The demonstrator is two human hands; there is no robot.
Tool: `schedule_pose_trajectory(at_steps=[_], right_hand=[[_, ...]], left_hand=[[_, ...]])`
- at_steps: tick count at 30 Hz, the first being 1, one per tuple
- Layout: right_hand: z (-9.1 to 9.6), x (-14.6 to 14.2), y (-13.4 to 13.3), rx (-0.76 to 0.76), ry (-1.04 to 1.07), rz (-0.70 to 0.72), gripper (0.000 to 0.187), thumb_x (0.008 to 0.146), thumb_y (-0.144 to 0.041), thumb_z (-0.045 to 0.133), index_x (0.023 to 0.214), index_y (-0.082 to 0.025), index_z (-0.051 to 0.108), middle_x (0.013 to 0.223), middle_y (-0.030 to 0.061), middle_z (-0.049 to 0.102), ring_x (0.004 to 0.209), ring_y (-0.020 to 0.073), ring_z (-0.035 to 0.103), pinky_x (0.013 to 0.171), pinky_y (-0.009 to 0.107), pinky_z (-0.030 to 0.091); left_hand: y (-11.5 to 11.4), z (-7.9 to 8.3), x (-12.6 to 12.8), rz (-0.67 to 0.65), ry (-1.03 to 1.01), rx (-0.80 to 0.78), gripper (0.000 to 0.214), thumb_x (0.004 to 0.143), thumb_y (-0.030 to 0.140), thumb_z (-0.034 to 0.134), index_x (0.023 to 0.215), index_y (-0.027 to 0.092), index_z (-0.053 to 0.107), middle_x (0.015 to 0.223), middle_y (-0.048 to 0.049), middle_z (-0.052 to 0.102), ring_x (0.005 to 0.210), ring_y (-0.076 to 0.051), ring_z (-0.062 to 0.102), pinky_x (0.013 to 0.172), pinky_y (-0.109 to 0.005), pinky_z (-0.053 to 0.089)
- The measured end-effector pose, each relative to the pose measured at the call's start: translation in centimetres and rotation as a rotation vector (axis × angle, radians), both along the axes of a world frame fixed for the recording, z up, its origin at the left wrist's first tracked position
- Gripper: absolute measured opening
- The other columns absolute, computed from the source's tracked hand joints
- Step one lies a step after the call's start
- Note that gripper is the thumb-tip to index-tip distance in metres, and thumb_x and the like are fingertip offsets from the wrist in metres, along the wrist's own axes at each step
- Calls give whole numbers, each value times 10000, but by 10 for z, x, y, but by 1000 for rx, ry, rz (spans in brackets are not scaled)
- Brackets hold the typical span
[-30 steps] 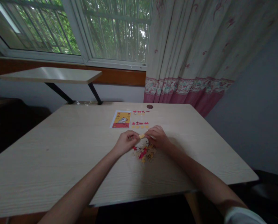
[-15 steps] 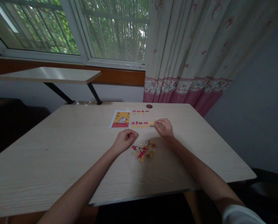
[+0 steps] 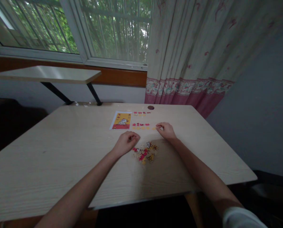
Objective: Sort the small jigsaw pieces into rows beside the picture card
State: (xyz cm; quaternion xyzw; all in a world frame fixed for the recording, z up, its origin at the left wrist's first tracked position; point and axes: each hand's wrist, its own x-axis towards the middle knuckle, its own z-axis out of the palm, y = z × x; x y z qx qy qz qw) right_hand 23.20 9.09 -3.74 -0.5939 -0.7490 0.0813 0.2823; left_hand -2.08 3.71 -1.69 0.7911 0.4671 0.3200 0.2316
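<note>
A heap of small puzzle pieces [image 3: 145,152] in red, yellow and white lies on the pale wooden table [image 3: 60,152]. My left hand [image 3: 125,143] rests curled on the table just left of the heap; I cannot make out anything in it. My right hand [image 3: 166,130] sits beyond the heap with its fingers closed, its fingertips at the right end of a row of yellow and red pieces [image 3: 142,126]. A second short row of pieces [image 3: 141,113] lies further back. A small picture card [image 3: 120,120] with a yellow and red picture lies left of the rows.
A round cable hole [image 3: 151,107] is near the table's far edge. A second table top [image 3: 46,73] on black legs stands behind, under the window. A patterned curtain [image 3: 191,53] hangs at the back right. The grey wall [image 3: 262,104] is at the right.
Both hands held a yellow piece together above the heap. My right hand then carried it back to the near row's right end. My left hand drew slightly left and stayed curled.
</note>
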Motion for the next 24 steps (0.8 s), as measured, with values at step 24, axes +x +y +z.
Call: schedule_pose_trajectory(at_steps=[24], right_hand=[[-1,-10,5,11,-36,53,175,788,-327,562,854,-212,676,841,40,655,827,164,551,799,287,379]], left_hand=[[2,0,1,-23,59,33,191,782,233,477,785,146,648,750,-58,636,665,-148,530,624,-261,385]])
